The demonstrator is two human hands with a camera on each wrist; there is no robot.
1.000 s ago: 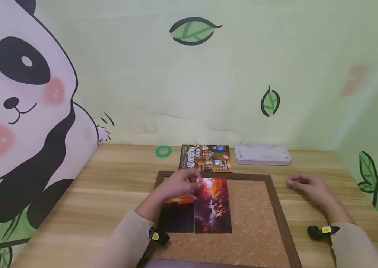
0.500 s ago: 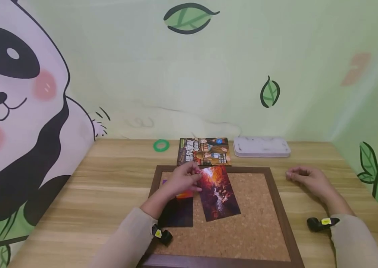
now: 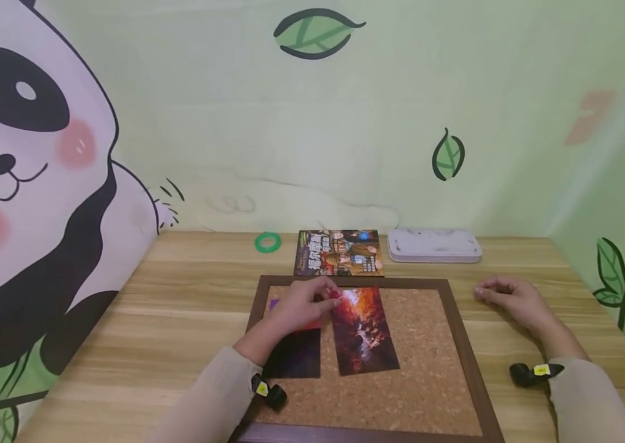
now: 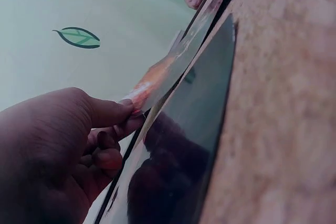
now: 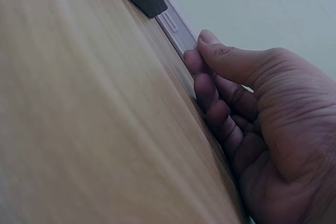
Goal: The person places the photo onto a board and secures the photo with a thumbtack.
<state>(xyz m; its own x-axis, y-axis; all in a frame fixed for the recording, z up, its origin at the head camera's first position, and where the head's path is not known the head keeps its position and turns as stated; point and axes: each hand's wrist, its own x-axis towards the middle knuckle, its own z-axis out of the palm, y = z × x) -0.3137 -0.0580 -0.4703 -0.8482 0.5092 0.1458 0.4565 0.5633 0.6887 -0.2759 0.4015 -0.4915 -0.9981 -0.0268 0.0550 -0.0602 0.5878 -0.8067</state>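
My left hand pinches the upper left corner of a glossy photo print between thumb and fingers. Red-orange light and a pale stream show on this print, which is slightly tilted over the cork board. In the left wrist view, the pinched photo print is lifted at the corner. A second, dark photo print with a sunset lies on the board's left part, partly hidden by my left hand. To the right of the board, my right hand rests on the table with loosely curled fingers, holding nothing visible.
Behind the board lie a green tape roll, an illustrated booklet and a white marbled case. A dark wooden frame edges the board on the wood-grain table. The wall stands close behind.
My left hand has drawn the stream photo print rightward, away from the sunset one, and it now lies at an angle with a gap between them. My right hand has stayed in place.
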